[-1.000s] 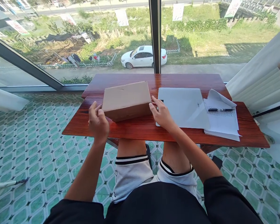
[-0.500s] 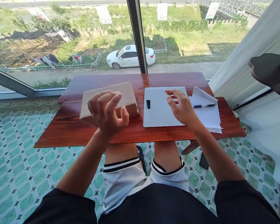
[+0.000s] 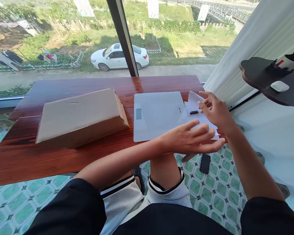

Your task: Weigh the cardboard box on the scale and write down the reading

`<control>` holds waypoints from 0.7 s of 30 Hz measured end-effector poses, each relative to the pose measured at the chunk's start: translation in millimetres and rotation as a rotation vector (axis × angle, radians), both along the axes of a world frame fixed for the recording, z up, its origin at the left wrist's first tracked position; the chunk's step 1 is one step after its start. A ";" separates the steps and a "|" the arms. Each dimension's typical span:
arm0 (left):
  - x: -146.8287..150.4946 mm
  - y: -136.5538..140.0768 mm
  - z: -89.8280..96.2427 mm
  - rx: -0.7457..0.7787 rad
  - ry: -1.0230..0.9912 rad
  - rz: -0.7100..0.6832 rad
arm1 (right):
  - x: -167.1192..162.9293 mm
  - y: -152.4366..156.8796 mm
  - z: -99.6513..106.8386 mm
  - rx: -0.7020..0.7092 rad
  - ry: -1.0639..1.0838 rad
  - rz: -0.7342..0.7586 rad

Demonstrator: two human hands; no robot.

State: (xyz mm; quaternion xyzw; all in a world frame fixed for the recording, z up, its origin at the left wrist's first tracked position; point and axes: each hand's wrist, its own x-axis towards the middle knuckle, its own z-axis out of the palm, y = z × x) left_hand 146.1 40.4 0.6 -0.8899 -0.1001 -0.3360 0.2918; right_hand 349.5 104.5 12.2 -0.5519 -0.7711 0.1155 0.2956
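My left hand [image 3: 193, 138] stretches across to the right, fingers spread, hovering over the near edge of the white papers [image 3: 194, 106] and holding nothing. My right hand [image 3: 214, 109] hangs over the same papers with its fingers apart, right beside a black pen [image 3: 194, 112] that lies on them. A flat white scale [image 3: 156, 114] with a small display rests left of the papers. A closed cardboard box [image 3: 80, 116] lies on the left part of the wooden table [image 3: 39, 156], away from both hands.
A dark phone [image 3: 205, 163] lies on the green tiled floor below the table's right end. A dark shelf [image 3: 271, 86] with a white mouse [image 3: 279, 86] juts in at right, by a white curtain [image 3: 257, 36]. Large windows stand behind the table.
Both hands left the box and swung right; the left hand crossed over to the papers, the right reached the pen. The view turned right.
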 end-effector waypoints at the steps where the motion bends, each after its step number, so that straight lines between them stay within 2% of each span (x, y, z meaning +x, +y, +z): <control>1: 8.6 -0.4 -4.6 -0.001 0.036 -0.005 | 8.6 2.7 -3.8 0.011 -0.064 -0.021; 5: 34.8 -1.7 -23.7 -0.064 0.138 -0.004 | 38.6 10.9 -21.8 0.024 -0.304 -0.104; 9: 54.1 -3.1 -43.9 -0.153 0.206 0.000 | 57.3 16.8 -40.4 0.009 -0.499 -0.107; 15: 72.6 -6.5 -73.6 -0.132 0.137 0.078 | 68.2 30.2 -68.8 0.036 -0.667 -0.057; 18: 74.9 -7.6 -80.0 -0.156 0.133 0.084 | 74.0 34.6 -81.3 0.106 -0.693 -0.017; 21: 74.7 -8.3 -80.9 -0.229 0.171 0.059 | 80.2 35.3 -88.9 0.257 -0.713 0.021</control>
